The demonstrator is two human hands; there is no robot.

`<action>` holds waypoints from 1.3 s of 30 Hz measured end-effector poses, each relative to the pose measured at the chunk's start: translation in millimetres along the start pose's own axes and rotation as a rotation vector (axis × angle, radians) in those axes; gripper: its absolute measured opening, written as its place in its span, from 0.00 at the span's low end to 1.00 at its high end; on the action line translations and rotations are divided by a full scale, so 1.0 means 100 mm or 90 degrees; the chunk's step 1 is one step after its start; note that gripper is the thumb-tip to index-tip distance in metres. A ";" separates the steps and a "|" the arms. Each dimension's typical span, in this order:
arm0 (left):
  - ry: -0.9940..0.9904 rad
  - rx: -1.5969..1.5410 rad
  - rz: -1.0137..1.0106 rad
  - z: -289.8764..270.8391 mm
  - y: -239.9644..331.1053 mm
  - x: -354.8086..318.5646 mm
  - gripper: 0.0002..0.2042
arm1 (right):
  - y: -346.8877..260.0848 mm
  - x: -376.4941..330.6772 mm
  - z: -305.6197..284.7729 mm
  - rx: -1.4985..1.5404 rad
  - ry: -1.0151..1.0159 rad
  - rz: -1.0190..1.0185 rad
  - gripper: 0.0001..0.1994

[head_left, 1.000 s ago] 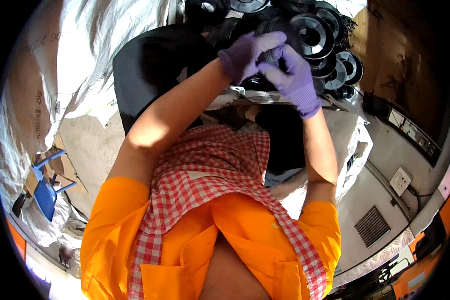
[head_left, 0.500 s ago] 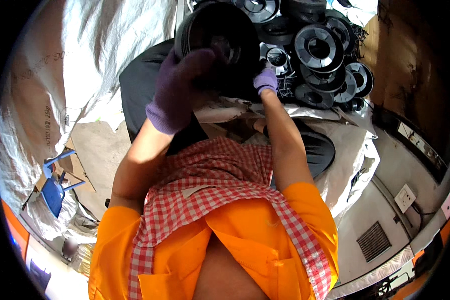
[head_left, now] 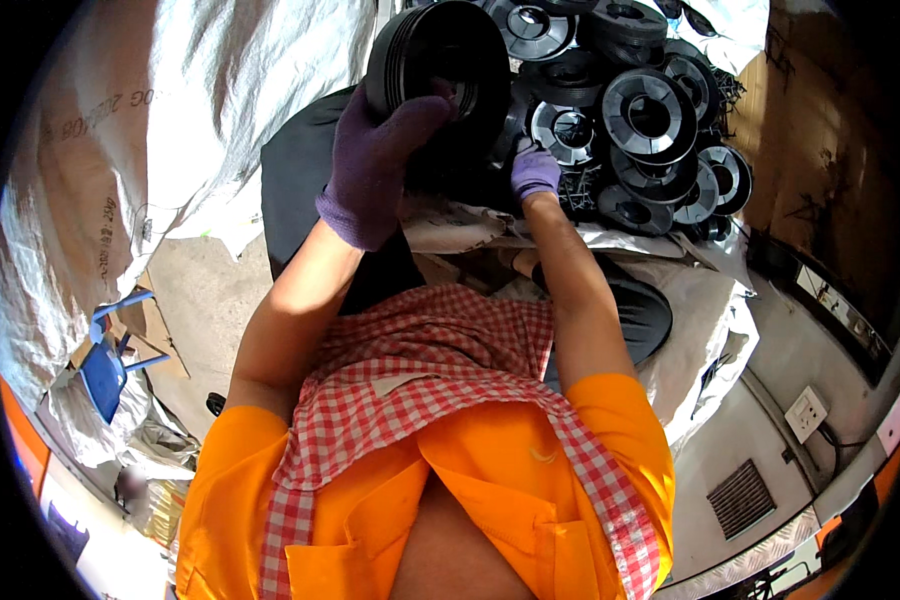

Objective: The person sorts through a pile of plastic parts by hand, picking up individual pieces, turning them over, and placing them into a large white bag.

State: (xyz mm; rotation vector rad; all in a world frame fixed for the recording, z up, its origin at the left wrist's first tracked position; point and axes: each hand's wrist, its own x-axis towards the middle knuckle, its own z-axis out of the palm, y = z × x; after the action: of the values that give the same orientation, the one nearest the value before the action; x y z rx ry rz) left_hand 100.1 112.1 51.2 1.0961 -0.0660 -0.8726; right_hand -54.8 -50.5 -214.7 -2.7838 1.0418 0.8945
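My left hand (head_left: 382, 165), in a purple knit glove, grips a stack of nested black plastic rings (head_left: 395, 60) by its near wall, thumb at the open mouth. The stack is tilted so that its dark inside faces me. My right hand (head_left: 535, 170), gloved in lighter purple, is closed at the near edge of a black flanged plastic ring (head_left: 566, 134) beside the stack. Its fingertips are partly hidden in shadow. Several more flanged rings (head_left: 650, 115) lie heaped to the right of it.
Thin black plastic scraps (head_left: 578, 190) lie among the rings. White woven sacks (head_left: 250, 100) hang at the left, near a blue chair (head_left: 102, 380). A pale panel at the right carries a socket (head_left: 806, 414) and a vent (head_left: 741, 500).
The ring stack in my left hand has tipped and shifted slightly, showing its ridged side more clearly. My right hand stays by the flanged ring. The whole view has shifted a little.
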 end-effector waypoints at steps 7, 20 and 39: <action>-0.035 0.089 0.031 -0.07 -0.11 -0.01 0.19 | 0.34 -0.67 -0.70 0.210 -0.103 0.058 0.15; -0.319 0.023 -0.406 -0.14 -0.37 -0.72 0.23 | 0.27 -2.26 -1.56 0.312 0.389 -0.652 0.13; -0.257 0.353 -0.002 -0.16 -0.86 -0.95 0.38 | 0.10 -2.18 -1.08 1.032 -0.178 -0.302 0.42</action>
State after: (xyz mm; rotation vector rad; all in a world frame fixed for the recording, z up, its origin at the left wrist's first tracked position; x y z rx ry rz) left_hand -7.4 170.5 9.0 1.4122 -0.6752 -1.1016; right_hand -138.9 45.8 -8.0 -1.3283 0.5148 0.1220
